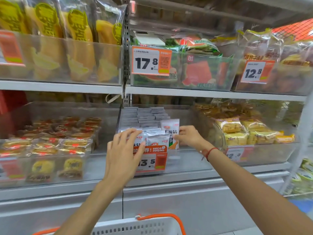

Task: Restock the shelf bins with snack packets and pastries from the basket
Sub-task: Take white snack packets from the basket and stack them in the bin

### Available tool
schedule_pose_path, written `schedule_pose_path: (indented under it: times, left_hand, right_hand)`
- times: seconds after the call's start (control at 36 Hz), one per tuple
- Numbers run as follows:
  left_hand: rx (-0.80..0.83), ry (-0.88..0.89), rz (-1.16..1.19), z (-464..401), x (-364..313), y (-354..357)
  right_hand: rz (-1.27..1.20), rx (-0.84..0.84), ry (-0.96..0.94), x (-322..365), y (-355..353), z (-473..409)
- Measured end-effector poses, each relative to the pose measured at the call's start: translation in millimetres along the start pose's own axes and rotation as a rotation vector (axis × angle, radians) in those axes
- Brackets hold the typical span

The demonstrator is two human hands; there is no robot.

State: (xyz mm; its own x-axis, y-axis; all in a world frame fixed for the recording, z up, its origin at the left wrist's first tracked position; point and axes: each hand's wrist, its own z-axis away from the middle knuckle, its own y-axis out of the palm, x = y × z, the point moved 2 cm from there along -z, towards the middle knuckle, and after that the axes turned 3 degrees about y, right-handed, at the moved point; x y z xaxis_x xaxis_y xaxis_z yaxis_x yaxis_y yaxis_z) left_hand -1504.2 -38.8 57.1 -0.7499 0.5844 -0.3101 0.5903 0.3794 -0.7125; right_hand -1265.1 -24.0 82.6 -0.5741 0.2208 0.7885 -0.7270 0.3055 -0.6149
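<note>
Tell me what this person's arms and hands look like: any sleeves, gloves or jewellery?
Both forearms are bare, with no sleeves showing anywhere in the view and no gloves on either hand. The left hand shows no ring, watch or band. The right hand has a thin red string bracelet round its wrist, with short loose ends hanging from it. Nothing else is worn on either arm.

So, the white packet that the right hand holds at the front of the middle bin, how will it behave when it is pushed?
The white packet looks thin and soft, so it probably bends rather than slides stiffly. Standing upright on a narrow edge, it may tip unless the neighbouring packets support it. Its glossy film likely slips a little under the right hand.
</note>
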Motion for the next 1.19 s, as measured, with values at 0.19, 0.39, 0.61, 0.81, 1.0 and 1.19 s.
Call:
schedule_pose_path:
  times: [0.19,0.39,0.61,0.81,1.0,1.19]
  left_hand:
    - [-0.013,0.036,-0.027,-4,4,4]
    - [-0.035,0.055,-0.045,-3,2,4]
    - [0.049,0.021,-0.066,-3,-1,-1]
    - [0.047,0.056,0.062,10,-4,-13]
    - [-0.132,0.008,0.189,62,4,-32]
    - [0.096,-0.266,0.238,155,42,0]
  right_hand:
    - [0.395,0.035,0.124,-4,7,-18]
    - [0.512,0.168,0.172,-1,12,-19]
    - [0.455,0.18,0.111,-7,2,0]
    - [0.292,-0.37,-0.23,-2,-10,55]
    - [0.16,-0.279,-0.322,-17,37,123]
    - [0.261,0.297,-0.065,-68,120,150]
